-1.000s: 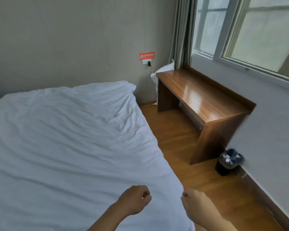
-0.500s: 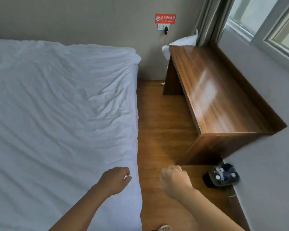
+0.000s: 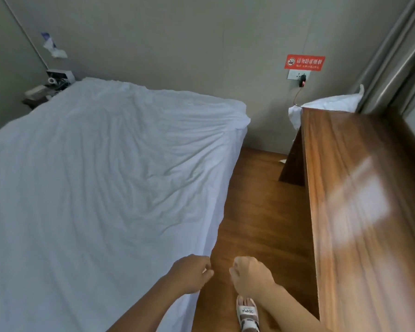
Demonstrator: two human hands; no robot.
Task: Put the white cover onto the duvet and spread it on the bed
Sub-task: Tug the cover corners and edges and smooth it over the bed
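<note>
Duvet (image 3: 101,178) in its white cover, spread rumpled over the bed, left of left hand (image 3: 192,274); both fists clenched on nothing, right hand (image 3: 250,276) beyond the bed edge over the floor (image 3: 256,212), swung there from above the near corner — spreading seemingly nearly finished.

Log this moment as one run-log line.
hands: left and right curled, empty | white cover: lies wrinkled over bed | desk: right of aisle
</note>
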